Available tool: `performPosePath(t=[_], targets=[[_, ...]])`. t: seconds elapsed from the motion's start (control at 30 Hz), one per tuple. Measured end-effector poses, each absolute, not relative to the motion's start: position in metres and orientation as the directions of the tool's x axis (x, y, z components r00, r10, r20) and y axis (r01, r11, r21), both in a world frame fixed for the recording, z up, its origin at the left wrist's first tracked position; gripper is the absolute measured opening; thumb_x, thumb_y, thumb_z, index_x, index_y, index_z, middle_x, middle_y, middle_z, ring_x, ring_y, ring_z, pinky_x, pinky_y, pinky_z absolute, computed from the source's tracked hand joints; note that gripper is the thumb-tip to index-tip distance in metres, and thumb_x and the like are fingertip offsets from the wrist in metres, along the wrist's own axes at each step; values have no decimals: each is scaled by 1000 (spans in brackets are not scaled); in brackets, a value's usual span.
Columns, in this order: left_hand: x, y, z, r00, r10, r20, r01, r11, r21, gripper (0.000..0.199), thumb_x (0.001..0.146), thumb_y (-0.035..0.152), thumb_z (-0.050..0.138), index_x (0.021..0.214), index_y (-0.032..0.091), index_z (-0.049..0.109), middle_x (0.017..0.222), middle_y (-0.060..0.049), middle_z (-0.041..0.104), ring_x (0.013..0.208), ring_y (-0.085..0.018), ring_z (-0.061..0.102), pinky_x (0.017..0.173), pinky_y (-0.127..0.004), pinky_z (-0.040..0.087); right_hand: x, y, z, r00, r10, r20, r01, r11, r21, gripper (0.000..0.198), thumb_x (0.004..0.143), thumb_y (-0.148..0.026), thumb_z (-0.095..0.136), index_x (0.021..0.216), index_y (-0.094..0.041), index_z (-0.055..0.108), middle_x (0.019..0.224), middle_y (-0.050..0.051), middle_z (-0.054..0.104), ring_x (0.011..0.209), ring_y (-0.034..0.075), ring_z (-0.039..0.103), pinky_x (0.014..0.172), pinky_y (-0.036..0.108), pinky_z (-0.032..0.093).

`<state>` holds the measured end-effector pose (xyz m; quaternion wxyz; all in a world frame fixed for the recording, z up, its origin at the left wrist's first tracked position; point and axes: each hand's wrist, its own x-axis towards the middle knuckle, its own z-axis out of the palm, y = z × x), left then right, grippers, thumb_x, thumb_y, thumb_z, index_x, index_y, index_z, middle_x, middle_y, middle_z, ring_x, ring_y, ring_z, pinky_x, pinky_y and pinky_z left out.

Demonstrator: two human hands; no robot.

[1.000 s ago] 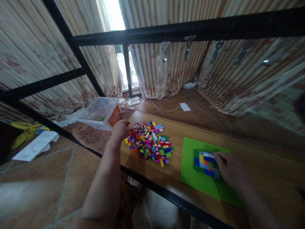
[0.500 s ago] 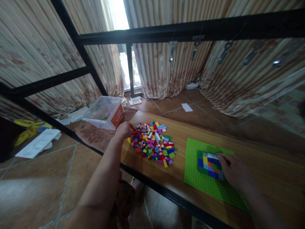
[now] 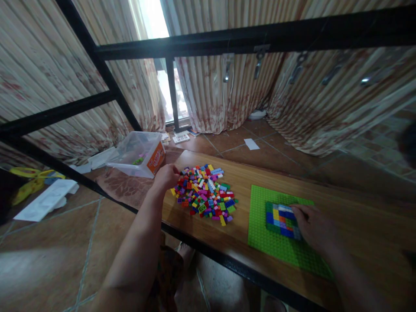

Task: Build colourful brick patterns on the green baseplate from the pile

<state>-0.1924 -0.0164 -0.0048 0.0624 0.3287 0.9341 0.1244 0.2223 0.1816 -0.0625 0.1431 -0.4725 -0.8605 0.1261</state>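
Observation:
A heap of small coloured building blocks (image 3: 208, 195) lies spread on the wooden bench top. My left hand (image 3: 167, 177) is at the heap's far left edge, fingers pinched together; what is between them is too small to make out. On a green studded baseplate (image 3: 260, 236) stands a low block build (image 3: 282, 220) of blue, yellow, white, orange, green and grey pieces. My right hand (image 3: 312, 225) rests over the build's right side, with thumb and forefinger closed on a block at its upper right corner. Part of the build is hidden beneath those fingers.
A clear plastic box (image 3: 134, 154) with an orange label and a few pieces inside stands beyond the bench's left end. Black metal bars (image 3: 208, 43) cross in front of striped curtains. White packaging (image 3: 47, 201) and a paper slip (image 3: 251, 144) lie on the tiled floor.
The view has shifted slightly, so everything sits a little further left in the picture. Both hands stay at the same places, the left by the heap and the right at the build.

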Motion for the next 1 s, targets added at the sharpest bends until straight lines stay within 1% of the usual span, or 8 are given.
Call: performPosePath(t=[0.13, 0.27, 0.37, 0.47, 0.53, 0.7, 0.83, 1.0], targets=[[-182, -21, 10, -747, 664, 19, 569, 625, 535, 15, 71, 27, 60, 80, 15, 66, 72, -4, 67, 66, -15, 60, 58, -23, 43, 221, 180, -60, -516, 848, 126, 772, 523, -361, 42, 88, -41, 34, 93, -18, 69, 100, 11, 68, 89, 27, 62, 82, 39, 47], [-152, -15, 18, -576, 817, 2, 477, 334, 813, 18, 69, 32, 64, 77, 15, 62, 71, -1, 64, 65, -13, 57, 59, -22, 43, 217, 176, -54, -505, 852, 137, 773, 517, -368, 41, 88, -40, 35, 92, -17, 69, 97, 12, 67, 87, 26, 62, 81, 39, 47], [-122, -4, 18, -432, 902, -7, 340, 170, 925, 19, 69, 32, 65, 73, 15, 59, 66, 2, 59, 61, -10, 53, 58, -21, 42, 211, 169, -42, -421, 880, 219, 783, 474, -403, 38, 87, -40, 40, 93, -16, 69, 95, 12, 67, 83, 25, 61, 78, 39, 47], [-93, 8, 18, -328, 944, -21, 243, 106, 964, 19, 71, 32, 66, 75, 15, 58, 62, 3, 56, 56, -8, 49, 52, -19, 38, 201, 160, -26, -301, 879, 370, 729, 462, -505, 35, 87, -39, 43, 94, -17, 68, 96, 13, 67, 84, 24, 61, 79, 38, 47], [-74, 15, 20, -268, 962, -43, 229, 107, 967, 19, 72, 31, 66, 76, 15, 59, 63, 3, 57, 56, -8, 50, 52, -19, 37, 191, 151, -17, -305, 870, 387, 619, 490, -614, 32, 88, -39, 44, 94, -19, 68, 96, 11, 68, 84, 22, 61, 78, 36, 47], [-33, 29, 18, -188, 981, -54, 185, 89, 979, 16, 73, 30, 65, 77, 15, 59, 72, 0, 62, 67, -12, 57, 63, -23, 44, 166, 120, -6, -440, 869, 228, 286, 376, -881, 26, 86, -40, 52, 93, -22, 69, 91, 5, 69, 80, 18, 62, 75, 33, 47], [-10, 38, 13, -121, 993, -12, 177, 33, 984, 17, 75, 32, 63, 82, 16, 61, 77, -2, 64, 72, -13, 58, 69, -24, 44, 156, 103, -7, -560, 814, 156, 146, 282, -948, 24, 82, -38, 59, 100, -23, 67, 84, 2, 67, 76, 15, 59, 71, 30, 45], [5, 48, 8, -91, 995, 33, 115, -22, 993, 16, 76, 30, 61, 84, 16, 61, 78, -2, 64, 73, -13, 57, 72, -25, 44, 156, 103, -10, -537, 838, 94, 48, 142, -989, 20, 76, -38, 66, 87, -21, 69, 71, -2, 62, 67, 12, 54, 67, 28, 43]])
